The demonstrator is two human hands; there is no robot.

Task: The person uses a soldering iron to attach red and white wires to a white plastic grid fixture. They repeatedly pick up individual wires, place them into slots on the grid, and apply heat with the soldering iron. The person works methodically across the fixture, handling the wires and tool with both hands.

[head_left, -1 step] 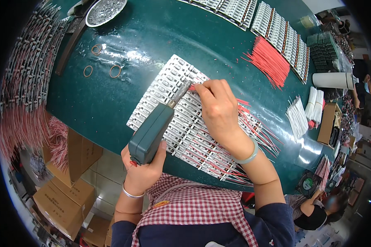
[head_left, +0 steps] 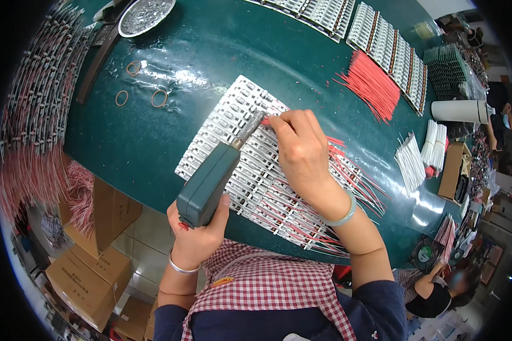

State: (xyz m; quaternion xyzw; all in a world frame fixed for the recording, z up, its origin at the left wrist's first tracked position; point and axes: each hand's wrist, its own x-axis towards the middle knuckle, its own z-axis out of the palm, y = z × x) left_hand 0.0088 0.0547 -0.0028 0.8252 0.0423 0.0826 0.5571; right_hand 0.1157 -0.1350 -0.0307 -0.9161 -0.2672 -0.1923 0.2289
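A dark green soldering gun [head_left: 209, 183] fills my left hand [head_left: 198, 243], whose fingers are wrapped round its handle. Its metal tip points up and to the right, over a panel of white circuit boards [head_left: 207, 149] that lies slanted on the table. Beside the tip, my right hand [head_left: 302, 152] pinches a red wire [head_left: 265, 121], its end down at the boards; the fingers hide most of the wire. Red and white wires [head_left: 352, 176] trail off the panel's right side, partly under my right wrist. Whether the tip touches the wire, I cannot tell.
Red wires [head_left: 372, 85] lie in a pile at the right, near more board panels [head_left: 389, 48]. White wire bundles [head_left: 409, 162] and a white cylinder [head_left: 459, 111] stand farther right. Rubber bands [head_left: 159, 99] and a metal bowl [head_left: 148, 17] are at the left. Cartons [head_left: 88, 281] sit below the table.
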